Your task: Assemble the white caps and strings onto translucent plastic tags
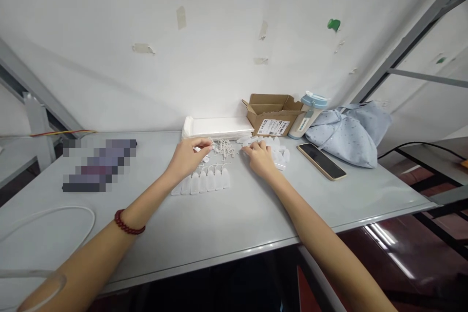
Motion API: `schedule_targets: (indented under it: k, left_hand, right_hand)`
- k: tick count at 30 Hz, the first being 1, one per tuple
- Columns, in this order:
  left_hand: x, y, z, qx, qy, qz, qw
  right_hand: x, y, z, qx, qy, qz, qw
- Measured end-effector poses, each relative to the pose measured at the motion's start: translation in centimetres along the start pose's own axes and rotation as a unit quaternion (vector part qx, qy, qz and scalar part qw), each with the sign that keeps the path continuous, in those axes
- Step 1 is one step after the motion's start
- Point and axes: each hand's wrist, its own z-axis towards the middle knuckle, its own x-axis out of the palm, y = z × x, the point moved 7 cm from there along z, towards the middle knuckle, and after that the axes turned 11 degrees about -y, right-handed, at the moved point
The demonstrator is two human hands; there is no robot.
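My left hand [190,155] rests on the grey table [226,214], fingers pinched on a small white plastic piece [199,148]. My right hand [260,157] lies a little to the right, fingers curled over a heap of small clear plastic bottles [280,151]; what it grips is too small to make out. Between the hands lies a tangle of white looped caps [225,147]. In front of my left hand, a row of several small clear bottles [204,181] lies side by side. A dark red bead bracelet [127,224] is on my left wrist.
A white flat stack [219,127] and an open cardboard box [272,113] stand by the wall. A blue-lidded cup [307,116], a pale blue cloth bag [347,134] and a phone [321,161] sit at right. A clear tube [54,214] curves at left near a blurred dark object [98,165].
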Motion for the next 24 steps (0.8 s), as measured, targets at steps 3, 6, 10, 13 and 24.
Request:
schedule_targets:
  k: [3, 6, 10, 13, 24]
  left_hand:
    - [-0.7, 0.1, -1.1, -0.005, -0.011, 0.001, 1.0]
    - [-0.8, 0.3, -1.8, 0.002, -0.02, 0.015, 1.0]
    - [-0.4, -0.1, -2.3, 0.058, -0.028, 0.034, 0.997]
    - [0.0, -0.8, -2.7, 0.094, -0.025, 0.046, 0.994]
    - [0.5, -3.0, -4.3, 0.151, -0.032, 0.021, 0.988]
  right_hand:
    - [-0.2, -0.3, 0.2, 0.018, -0.019, 0.029, 0.999]
    - [-1.3, -0.5, 0.2, 0.037, -0.078, 0.112, 0.99]
    - [-3.3, 0.0, -0.5, 0.062, -0.136, 0.314, 0.937]
    - [-4.0, 1.5, -1.2, 0.068, -0.104, 0.427, 0.896]
    - [-4.8, 4.2, -2.2, 0.04, -0.062, 0.501, 0.862]
